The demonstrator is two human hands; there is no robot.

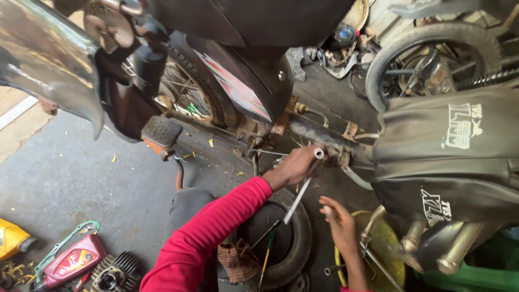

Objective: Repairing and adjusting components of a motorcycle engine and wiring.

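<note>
A motorcycle fills the upper half of the view, its black seat overhead, a red, white and black side panel below it and a spoked rear wheel behind a ribbed footrest. A second black seat cover crowds in from the right, with chrome pipes under it, and another tyre stands further back among scrap parts. The dirty frame tube of the motorcycle runs between the two seats, and both hands work just below it.

On the grey concrete floor lies a small black tyre with screwdrivers resting in its hollow and a brown rag at its edge. A yellow round pan sits to the right of it, partly under the pipes. At the lower left are a finned engine cylinder, a red oil bottle and a yellow oil bottle.

The left hand, in a red sleeve, is closed around the top of a long metal socket wrench, which slants down from the frame tube toward the tyre. The right hand is just beside the wrench's lower end, fingers loosely curled and seemingly holding nothing, though its palm is turned away.
</note>
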